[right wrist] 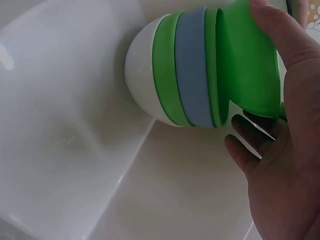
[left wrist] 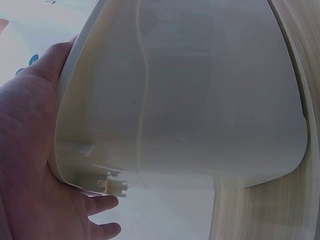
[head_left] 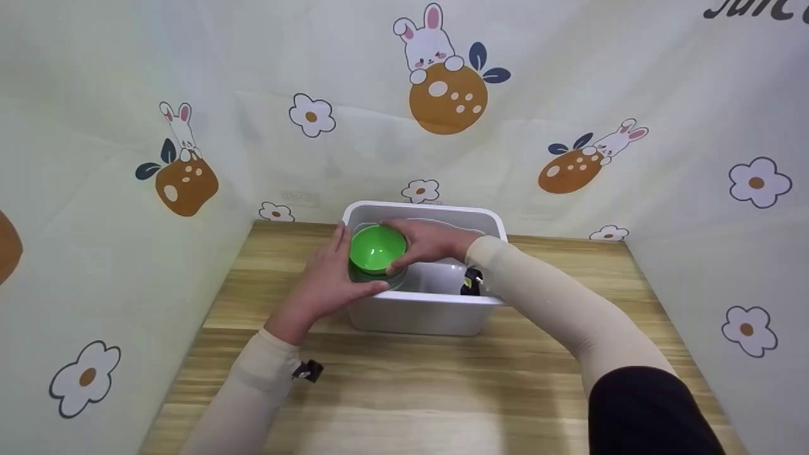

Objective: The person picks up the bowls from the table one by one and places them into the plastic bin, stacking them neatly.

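In the head view, my right hand (head_left: 430,241) holds a green bowl (head_left: 378,248) by its rim, above the left end of a white tub (head_left: 417,314). The right wrist view shows this bowl tipped against the top of a stack of nested bowls (right wrist: 192,70). White, green and blue bands show in that stack, which lies inside the tub. My left hand (head_left: 325,278) grips the tub's front left corner, the thumb along the front rim. Up close in the left wrist view, its fingers (left wrist: 102,231) curl beside the tub's end, near a small moulded handle.
The tub stands on a wood-grain tabletop (head_left: 392,392) close to the back wall. Printed cloth walls (head_left: 354,164) rise behind and on both sides. A small black device (head_left: 308,371) is strapped to my left wrist, another (head_left: 471,282) to my right.
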Motion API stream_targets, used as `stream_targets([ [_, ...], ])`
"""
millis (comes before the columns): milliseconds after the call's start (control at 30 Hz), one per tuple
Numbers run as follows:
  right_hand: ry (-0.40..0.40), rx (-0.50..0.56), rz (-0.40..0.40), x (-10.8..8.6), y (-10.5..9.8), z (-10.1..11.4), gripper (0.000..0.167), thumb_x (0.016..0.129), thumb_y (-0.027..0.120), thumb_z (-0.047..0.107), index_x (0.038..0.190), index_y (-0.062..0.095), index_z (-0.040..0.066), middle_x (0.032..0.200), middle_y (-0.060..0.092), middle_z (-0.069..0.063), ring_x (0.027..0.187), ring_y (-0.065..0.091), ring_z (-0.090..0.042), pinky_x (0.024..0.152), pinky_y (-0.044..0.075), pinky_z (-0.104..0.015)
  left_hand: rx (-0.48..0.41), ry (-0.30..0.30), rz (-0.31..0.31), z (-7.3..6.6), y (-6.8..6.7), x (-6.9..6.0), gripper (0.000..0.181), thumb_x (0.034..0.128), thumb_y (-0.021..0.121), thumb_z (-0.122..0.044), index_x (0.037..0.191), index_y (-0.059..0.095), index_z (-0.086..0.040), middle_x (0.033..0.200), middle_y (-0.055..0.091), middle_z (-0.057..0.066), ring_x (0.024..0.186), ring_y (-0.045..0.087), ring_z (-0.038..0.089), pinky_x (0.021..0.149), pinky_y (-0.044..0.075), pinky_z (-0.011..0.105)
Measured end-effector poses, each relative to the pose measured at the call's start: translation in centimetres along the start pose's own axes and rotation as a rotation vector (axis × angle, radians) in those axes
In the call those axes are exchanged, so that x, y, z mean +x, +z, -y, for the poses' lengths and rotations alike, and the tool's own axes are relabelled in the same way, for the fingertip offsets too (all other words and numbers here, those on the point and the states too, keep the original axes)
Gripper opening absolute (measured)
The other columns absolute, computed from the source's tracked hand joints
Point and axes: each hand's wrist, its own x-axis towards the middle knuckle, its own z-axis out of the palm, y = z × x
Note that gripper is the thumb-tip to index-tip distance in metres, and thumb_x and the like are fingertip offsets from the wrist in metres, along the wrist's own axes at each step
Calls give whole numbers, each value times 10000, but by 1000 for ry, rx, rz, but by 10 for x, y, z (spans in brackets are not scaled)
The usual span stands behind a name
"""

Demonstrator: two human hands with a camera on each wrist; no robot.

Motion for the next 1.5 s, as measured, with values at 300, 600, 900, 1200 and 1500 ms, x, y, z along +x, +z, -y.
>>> stream_targets([
  [300, -2, -23, 26, 2, 2, -1, 1063, 899, 916, 485, 1713, 368, 75, 1538, 599, -62, 1397, 571, -200, 1221, 415, -354, 3, -10, 0, 0, 1, 1, 1527, 740, 728, -962, 1773, 90, -35, 1855, 23, 169, 1640, 202, 532, 1249, 259, 766],
  [600, -6, 19, 59, 3, 5, -4, 1042, 912, 922, 455, 1706, 368, 72, 1543, 588, -76, 1397, 566, -220, 1223, 417, -372, -2, -16, 3, 1, 2, 1, 1539, 727, 734, -966, 1779, 77, -55, 1857, 3, 157, 1644, 186, 532, 1229, 260, 792],
  [900, 0, 49, 80, 4, 10, -6, 1050, 906, 944, 383, 1704, 350, 49, 1569, 558, -112, 1437, 532, -238, 1270, 367, -395, -4, 6, 0, 1, 2, 1, 1518, 756, 736, -944, 1773, 75, -32, 1851, 7, 184, 1641, 185, 543, 1254, 225, 775],
  [1200, -3, 96, 87, 5, 14, -6, 1087, 882, 972, 331, 1710, 329, 46, 1555, 552, -133, 1433, 527, -262, 1277, 358, -430, -12, 11, -4, -1, 0, 0, 1513, 752, 744, -939, 1774, 92, -33, 1853, 19, 177, 1640, 203, 529, 1263, 244, 749],
  [1500, 1, 92, 88, 7, 13, -5, 1105, 861, 986, 340, 1699, 339, 25, 1540, 560, -153, 1425, 537, -293, 1272, 373, -469, -4, 18, -17, 1, 2, 1, 1523, 751, 741, -942, 1765, 100, -5, 1842, 41, 221, 1631, 218, 543, 1261, 257, 745],
])
